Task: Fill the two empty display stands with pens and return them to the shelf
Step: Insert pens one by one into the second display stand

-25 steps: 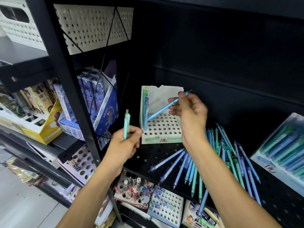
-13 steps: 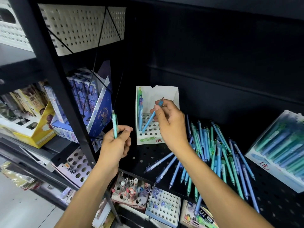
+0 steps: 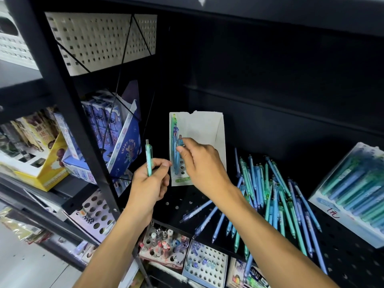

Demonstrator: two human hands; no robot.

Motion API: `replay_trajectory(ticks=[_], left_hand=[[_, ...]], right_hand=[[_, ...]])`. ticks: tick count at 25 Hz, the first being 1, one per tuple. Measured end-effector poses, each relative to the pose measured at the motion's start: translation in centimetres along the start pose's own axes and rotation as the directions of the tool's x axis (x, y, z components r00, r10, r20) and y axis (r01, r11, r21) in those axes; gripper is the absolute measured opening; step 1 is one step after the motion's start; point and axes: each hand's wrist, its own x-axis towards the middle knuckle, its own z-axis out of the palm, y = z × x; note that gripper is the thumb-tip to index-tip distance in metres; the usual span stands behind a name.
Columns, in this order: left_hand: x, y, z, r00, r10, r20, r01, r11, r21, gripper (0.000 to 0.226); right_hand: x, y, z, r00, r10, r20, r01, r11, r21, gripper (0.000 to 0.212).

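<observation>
left hand (image 3: 149,183) grips teal pen (image 3: 148,157) | right hand (image 3: 204,165) pinches blue pen (image 3: 180,142)

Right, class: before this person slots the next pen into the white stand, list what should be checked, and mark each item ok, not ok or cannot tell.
1. Left hand grips the green pen, upright: ok.
2. Right hand has let go of the blue pen: cannot tell.
3. That pen sits fully in a hole: cannot tell.
4. White stand has free holes: ok.
5. Loose pens lie on the shelf beside the stand: ok.
</observation>
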Motion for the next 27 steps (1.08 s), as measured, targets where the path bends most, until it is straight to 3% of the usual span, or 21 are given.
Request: replay_trajectory(ticks=[3,8,10,12,13,15,18,20,22,23,25,27], left_hand=[[0.0,0.1,-0.1,1.000,0.007,0.001,-0.007,1.000,-0.001,0.015],[-0.1,0.4,0.3,1.000,0.010,0.011,-0.009,1.000,-0.004,0.015],[0.0,0.7,0.4,1.000,0.020,0.013,-0.020,1.000,-0.008,0.016],[-0.1,1.0,0.5,0.998,0.054,0.021,-0.054,0.999,-0.001,0.016],[-0.2,1.2,0.7,0.995,0.089,0.044,-0.090,0.996,0.020,0.020],[-0.8,1.7,1.5,0.975,0.173,0.138,-0.189,0.975,0.119,0.031],[-1.3,2.4,3.1,0.934,0.248,0.256,-0.315,0.911,0.266,0.029],[-1.2,2.5,3.0,0.902,0.342,0.264,-0.416,0.851,0.321,0.023],[-0.8,1.6,2.2,0.862,0.480,0.165,-0.504,0.771,0.390,0.029],[-0.2,0.7,1.8,0.860,0.503,0.084,-0.486,0.760,0.431,0.037],[1.2,-1.0,1.5,0.913,0.408,-0.024,-0.345,0.801,0.490,0.056],[2.4,-2.4,1.8,0.966,0.259,-0.001,-0.223,0.836,0.502,0.071]], right_hand=[[-0.8,0.0,0.7,0.997,-0.044,-0.065,0.043,0.999,-0.014,0.021],[0.2,0.8,0.6,0.994,0.104,0.036,-0.107,0.987,0.120,0.029],[0.4,0.9,0.2,0.990,0.118,0.070,-0.124,0.989,0.083,0.034],[-0.1,0.5,-0.7,0.985,0.172,-0.005,-0.171,0.982,0.078,0.037],[-0.4,0.2,-1.2,0.981,0.190,-0.050,-0.178,0.968,0.178,0.036],[-0.7,-0.8,-2.1,0.987,0.155,-0.033,-0.127,0.898,0.421,0.027],[-0.7,-2.0,-2.8,0.989,0.131,0.072,-0.148,0.779,0.610,0.010],[-0.5,-1.5,-3.7,0.963,0.259,0.080,-0.234,0.645,0.728,0.009],[0.1,0.0,-5.0,0.899,0.437,0.000,-0.242,0.497,0.833,0.009],[0.5,1.0,-5.5,0.852,0.520,-0.067,-0.223,0.474,0.852,0.009],[1.5,2.9,-5.4,0.798,0.566,-0.208,-0.205,0.579,0.789,0.010],[2.5,3.8,-3.9,0.829,0.499,-0.252,-0.212,0.698,0.684,0.011]])
